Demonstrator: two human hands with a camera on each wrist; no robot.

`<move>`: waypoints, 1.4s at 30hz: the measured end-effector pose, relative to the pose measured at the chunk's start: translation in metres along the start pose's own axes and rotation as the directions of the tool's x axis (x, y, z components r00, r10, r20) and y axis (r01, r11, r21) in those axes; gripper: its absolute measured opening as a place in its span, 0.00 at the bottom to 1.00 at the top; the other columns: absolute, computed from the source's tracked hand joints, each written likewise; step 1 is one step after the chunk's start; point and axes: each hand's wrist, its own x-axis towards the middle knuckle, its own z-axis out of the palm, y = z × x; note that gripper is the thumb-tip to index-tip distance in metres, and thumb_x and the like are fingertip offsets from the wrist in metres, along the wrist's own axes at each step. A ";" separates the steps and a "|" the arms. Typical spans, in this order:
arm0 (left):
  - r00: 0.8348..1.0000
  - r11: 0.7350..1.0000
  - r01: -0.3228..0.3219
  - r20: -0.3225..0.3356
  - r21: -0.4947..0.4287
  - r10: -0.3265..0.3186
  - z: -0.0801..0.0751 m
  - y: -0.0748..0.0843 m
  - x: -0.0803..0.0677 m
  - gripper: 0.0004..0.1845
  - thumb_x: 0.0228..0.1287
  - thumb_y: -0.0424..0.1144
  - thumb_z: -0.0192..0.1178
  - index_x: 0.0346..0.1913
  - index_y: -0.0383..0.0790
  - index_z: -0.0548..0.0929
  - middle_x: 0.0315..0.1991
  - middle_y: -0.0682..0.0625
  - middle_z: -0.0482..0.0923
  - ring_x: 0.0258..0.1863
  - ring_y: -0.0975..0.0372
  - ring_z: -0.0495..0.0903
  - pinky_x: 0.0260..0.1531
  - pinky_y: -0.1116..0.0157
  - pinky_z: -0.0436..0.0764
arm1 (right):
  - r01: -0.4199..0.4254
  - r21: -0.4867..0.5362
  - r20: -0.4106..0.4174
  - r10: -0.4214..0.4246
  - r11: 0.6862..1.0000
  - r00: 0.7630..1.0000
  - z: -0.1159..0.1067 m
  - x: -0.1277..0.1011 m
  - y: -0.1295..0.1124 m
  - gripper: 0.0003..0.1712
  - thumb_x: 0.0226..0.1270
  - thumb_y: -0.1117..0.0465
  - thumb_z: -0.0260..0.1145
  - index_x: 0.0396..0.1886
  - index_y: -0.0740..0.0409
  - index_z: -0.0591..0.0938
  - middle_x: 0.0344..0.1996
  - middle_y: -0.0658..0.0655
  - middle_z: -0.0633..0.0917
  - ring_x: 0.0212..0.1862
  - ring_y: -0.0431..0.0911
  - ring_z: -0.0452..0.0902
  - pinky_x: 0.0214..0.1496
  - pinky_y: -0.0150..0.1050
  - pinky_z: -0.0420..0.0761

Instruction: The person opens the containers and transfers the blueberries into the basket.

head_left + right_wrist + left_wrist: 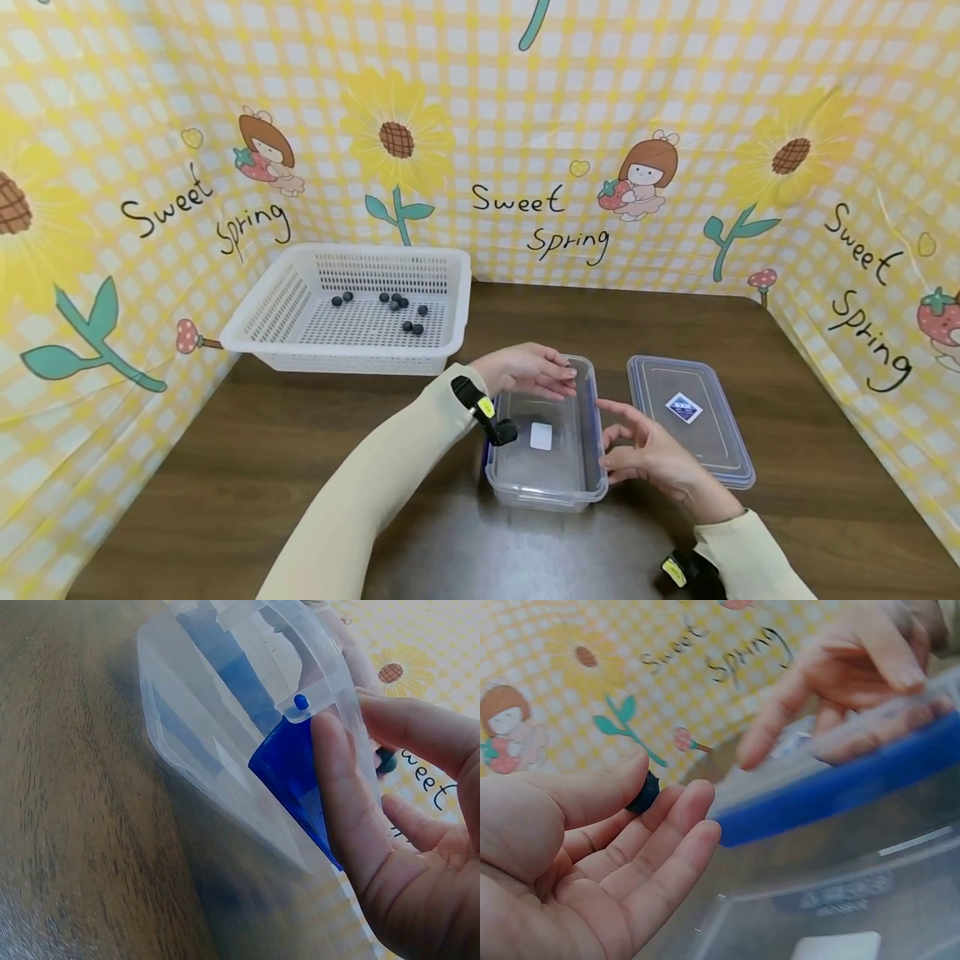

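Note:
A clear plastic container (551, 493) with blue side latches (292, 772) stands open at the table's middle. My left hand (551, 379) hovers over its far end. In the left wrist view its thumb pinches a small dark blueberry (643, 793) against the index finger. My right hand (618, 442) is at the container's right side, fingers fairly straight, thumb lying on the wall beside the blue latch. Inside the container I see only a white label (541, 436) on the bottom.
A white perforated basket (262, 325) with several loose blueberries (397, 304) sits at the back left. The container's clear lid (690, 417) lies flat just right of it. Yellow patterned cloth walls close off three sides of the brown table (300, 442).

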 end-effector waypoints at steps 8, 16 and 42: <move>0.997 0.996 -0.068 -0.041 -0.049 0.066 -0.018 0.016 -0.010 0.03 0.73 0.27 0.55 0.39 0.35 0.78 0.33 0.43 0.83 0.34 0.56 0.86 0.62 0.46 0.73 | -0.006 -0.012 -0.015 0.006 1.000 1.000 0.000 -0.002 -0.001 0.44 0.60 0.78 0.66 0.74 0.63 0.58 0.38 0.57 0.78 0.34 0.44 0.84 0.37 0.39 0.88; 0.984 0.978 -0.167 -0.083 -0.122 0.158 -0.046 0.032 -0.031 0.08 0.75 0.25 0.50 0.36 0.36 0.76 0.31 0.44 0.84 0.32 0.57 0.86 0.64 0.46 0.70 | -0.006 -0.005 -0.013 0.006 1.000 1.000 0.000 -0.003 0.000 0.43 0.60 0.79 0.66 0.73 0.60 0.60 0.38 0.56 0.78 0.34 0.44 0.84 0.36 0.39 0.88; 0.885 0.856 -0.360 -0.426 -0.371 0.187 -0.182 0.037 -0.103 0.10 0.75 0.29 0.52 0.37 0.36 0.83 0.36 0.42 0.85 0.39 0.57 0.86 0.66 0.56 0.68 | -0.022 -0.036 -0.019 0.021 0.999 1.000 0.000 0.000 -0.001 0.45 0.62 0.78 0.65 0.75 0.65 0.55 0.38 0.56 0.78 0.34 0.45 0.84 0.38 0.40 0.88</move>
